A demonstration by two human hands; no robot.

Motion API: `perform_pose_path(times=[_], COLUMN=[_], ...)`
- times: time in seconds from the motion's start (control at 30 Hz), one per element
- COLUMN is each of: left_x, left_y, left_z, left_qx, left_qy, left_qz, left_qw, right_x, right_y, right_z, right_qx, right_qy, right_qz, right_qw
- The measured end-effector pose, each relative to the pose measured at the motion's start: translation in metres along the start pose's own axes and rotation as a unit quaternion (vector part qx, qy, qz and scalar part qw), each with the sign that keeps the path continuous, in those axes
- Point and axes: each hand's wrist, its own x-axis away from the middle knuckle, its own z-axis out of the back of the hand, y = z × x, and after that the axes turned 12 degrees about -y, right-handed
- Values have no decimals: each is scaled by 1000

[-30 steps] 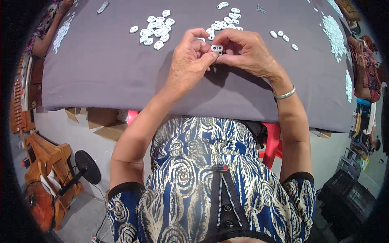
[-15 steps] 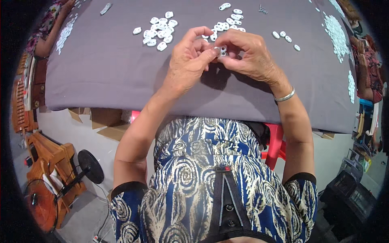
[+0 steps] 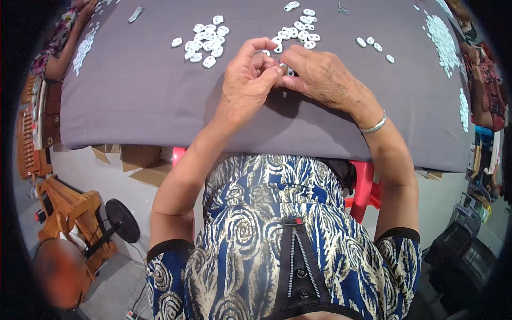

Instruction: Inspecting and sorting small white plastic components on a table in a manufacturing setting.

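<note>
Close together over the tabletop, my left hand [image 3: 242, 85] and my right hand [image 3: 333, 82] pinch a small white plastic piece [image 3: 290, 72] with dark holes. Its left end sits at my left thumb and fingertips. The right fingers cover most of the rest. Just beyond my hands lies a loose cluster of white oval plastic pieces [image 3: 294, 33] with holes. A second pile of similar pieces [image 3: 209, 42] spreads to the left of it. My right wrist wears a silver bangle [image 3: 375, 124].
A grey-purple cloth [image 3: 133, 96] covers the table. Several oval pieces [image 3: 370, 41] lie at right. Heaps of small white pieces [image 3: 441, 45] line the right edge, with more [image 3: 84, 50] at far left. Small grey metal bits [image 3: 343, 8] lie at the back. Other people's arms [image 3: 63, 65] show at both sides.
My right hand has turned and closed further over the white piece, so less of it shows. The left hand has barely moved. The view has shifted slightly.
</note>
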Motion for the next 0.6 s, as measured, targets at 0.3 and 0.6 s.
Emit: perform_pose_path(times=[0.3, 0.6], left_x=[-2, 8], left_y=[0, 0], left_z=[7, -27], left_qx=[50, 44], left_qy=[-26, 20], left_qz=[37, -141], left_qw=[998, 989], right_x=[0, -7], right_y=[-4, -39], right_z=[-6, -13], right_qx=[-31, -255], right_qy=[2, 89], right_qz=[-25, -4], right_qw=[999, 963])
